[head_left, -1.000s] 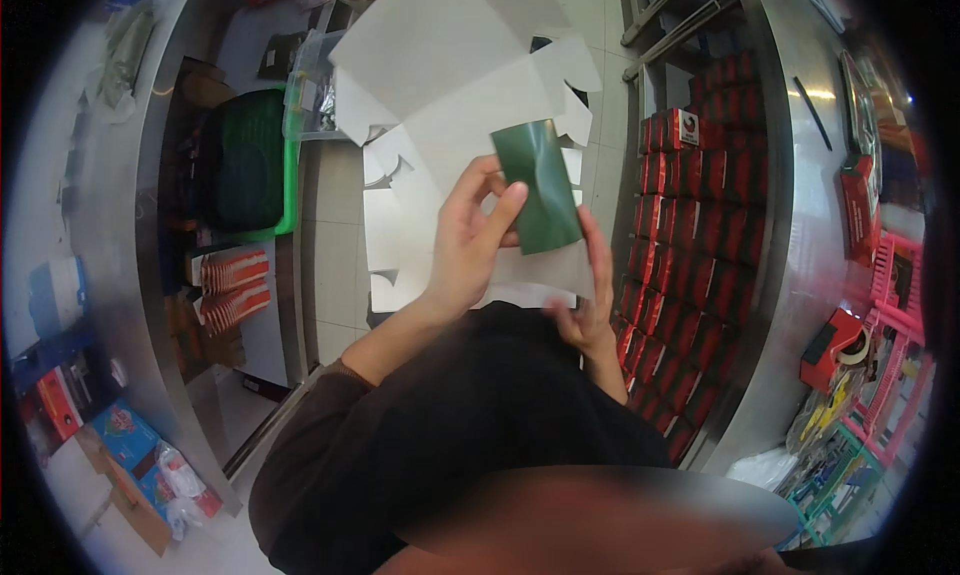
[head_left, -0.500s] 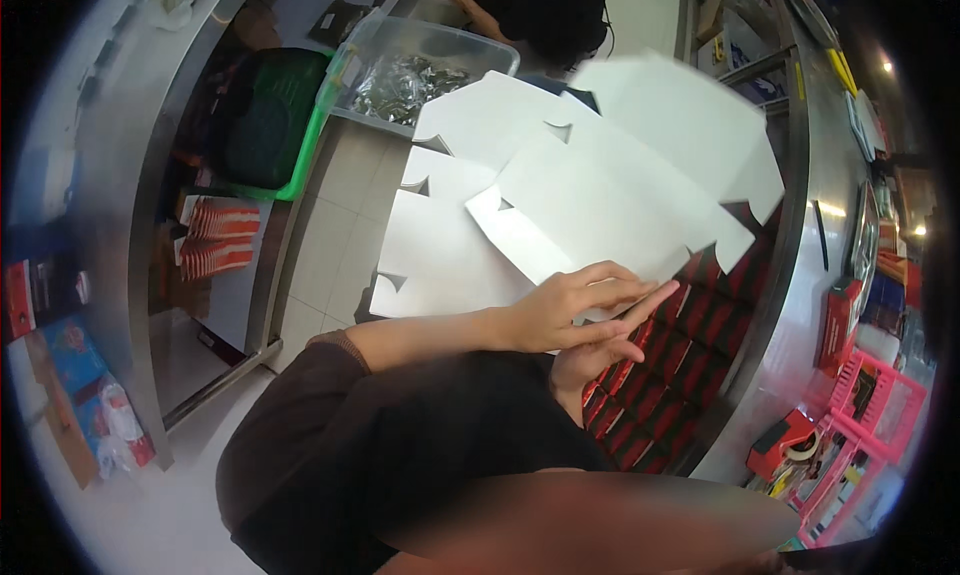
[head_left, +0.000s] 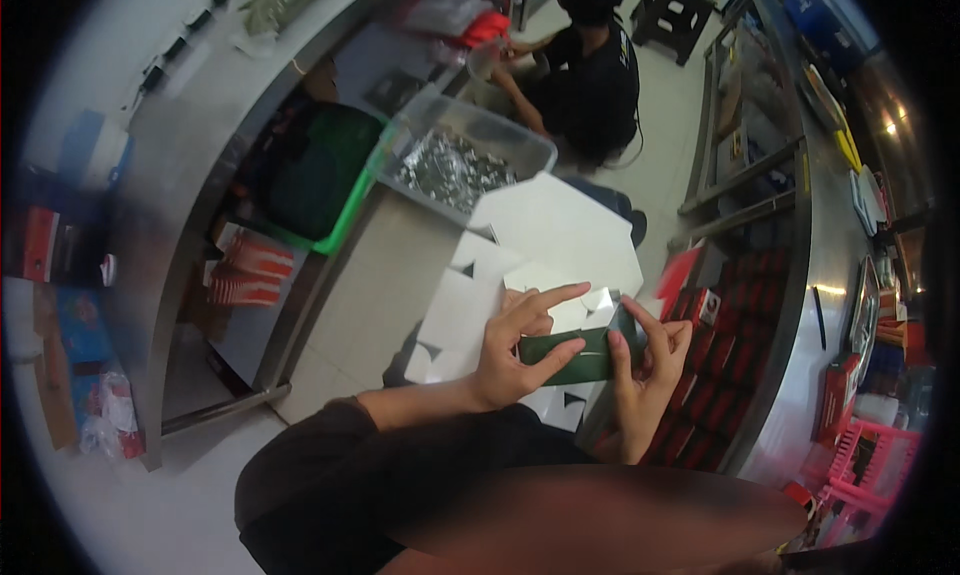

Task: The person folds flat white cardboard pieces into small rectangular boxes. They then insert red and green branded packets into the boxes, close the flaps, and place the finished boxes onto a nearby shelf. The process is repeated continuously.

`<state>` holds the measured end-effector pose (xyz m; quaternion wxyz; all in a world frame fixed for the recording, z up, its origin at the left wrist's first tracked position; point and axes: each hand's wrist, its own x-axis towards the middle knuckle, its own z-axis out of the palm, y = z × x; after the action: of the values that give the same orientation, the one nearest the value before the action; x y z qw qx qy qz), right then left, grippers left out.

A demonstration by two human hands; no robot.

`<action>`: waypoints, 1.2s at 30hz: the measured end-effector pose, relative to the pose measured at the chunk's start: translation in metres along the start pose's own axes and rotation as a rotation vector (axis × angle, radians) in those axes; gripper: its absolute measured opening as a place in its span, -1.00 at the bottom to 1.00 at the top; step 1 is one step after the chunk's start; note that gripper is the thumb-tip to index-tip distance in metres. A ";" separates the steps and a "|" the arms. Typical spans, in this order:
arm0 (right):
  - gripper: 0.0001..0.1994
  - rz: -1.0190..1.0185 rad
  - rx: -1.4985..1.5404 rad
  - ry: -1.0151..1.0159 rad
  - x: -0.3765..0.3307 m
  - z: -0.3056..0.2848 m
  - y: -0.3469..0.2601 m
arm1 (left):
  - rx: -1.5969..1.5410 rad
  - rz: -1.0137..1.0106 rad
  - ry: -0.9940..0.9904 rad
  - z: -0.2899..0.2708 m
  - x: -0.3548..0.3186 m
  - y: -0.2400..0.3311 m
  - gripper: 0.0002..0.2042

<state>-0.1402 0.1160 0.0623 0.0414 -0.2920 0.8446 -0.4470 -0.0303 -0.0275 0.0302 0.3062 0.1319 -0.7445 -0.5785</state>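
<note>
A flat dark green carton (head_left: 575, 357) lies crosswise between both hands, over my lap. My left hand (head_left: 520, 350) grips its left end, thumb on top and forefinger stretched out above it. My right hand (head_left: 645, 360) holds the right end, fingers wrapped round the edge. Under the hands, flat white die-cut cardboard blanks (head_left: 545, 240) lie spread on the floor.
A clear plastic tub (head_left: 465, 155) of silvery pieces stands beyond the blanks. Another person in black (head_left: 590, 65) crouches further back. Rows of red boxes (head_left: 725, 355) fill the low shelf on the right; a metal counter (head_left: 190, 175) with a green crate (head_left: 335, 190) runs along the left.
The view has swung upward along the floor. A second ago the green carton was held up; half a second ago it was out of sight; now both hands hold it flat and low.
</note>
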 end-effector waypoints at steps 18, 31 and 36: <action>-0.23 -0.199 -0.141 -0.070 -0.031 -0.027 0.012 | -0.490 0.136 -0.330 -0.001 0.013 -0.006 -0.33; -0.20 -0.214 -0.001 0.267 -0.008 -0.013 0.059 | -0.700 -0.007 -0.925 -0.013 0.046 -0.010 -0.28; -0.30 -0.355 0.046 0.366 -0.033 0.061 0.040 | 0.839 0.547 -0.482 -0.017 0.045 -0.050 -0.47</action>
<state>-0.1115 0.1062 -0.0118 -0.1845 -0.3489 0.7631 -0.5118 -0.0625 -0.0801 -0.0010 0.1874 -0.0918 -0.9671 -0.1455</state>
